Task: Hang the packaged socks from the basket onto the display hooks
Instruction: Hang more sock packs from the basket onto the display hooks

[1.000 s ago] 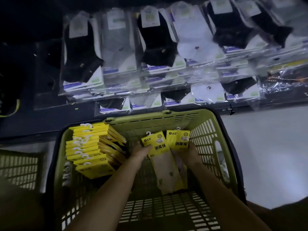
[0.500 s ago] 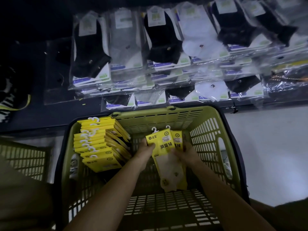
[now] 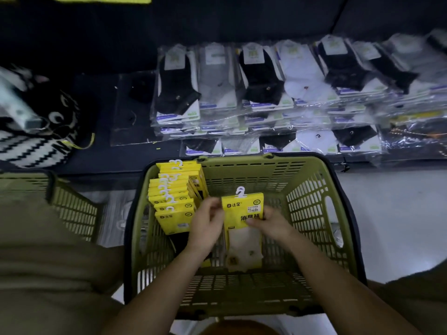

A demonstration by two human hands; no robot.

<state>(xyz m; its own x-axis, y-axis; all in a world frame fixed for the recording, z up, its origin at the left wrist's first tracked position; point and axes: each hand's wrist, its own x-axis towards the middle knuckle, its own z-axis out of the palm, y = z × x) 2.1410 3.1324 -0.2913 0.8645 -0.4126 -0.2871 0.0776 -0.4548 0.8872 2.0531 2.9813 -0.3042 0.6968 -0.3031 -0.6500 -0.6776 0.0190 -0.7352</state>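
Sock pack [image 3: 242, 210] over the basket [image 3: 254, 161], long axis pointing away from the person, hanger hook [image 3: 240, 192] leading toward the hung socks [image 3: 261, 76]; left hand [image 3: 208, 222] pinches its left edge, right hand [image 3: 272, 226] grips its right side.

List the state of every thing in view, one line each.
held sock pack: inside the basket, white hook uppermost, gripped from both sides.
left hand: fingers curled on the pack's left edge.
right hand: thumb pressed on the pack's front, pinching it.
stacked yellow packs: overlapping along the basket's left wall.
basket: upright, partly filled.
displayed socks: overlapping rows beyond the basket.
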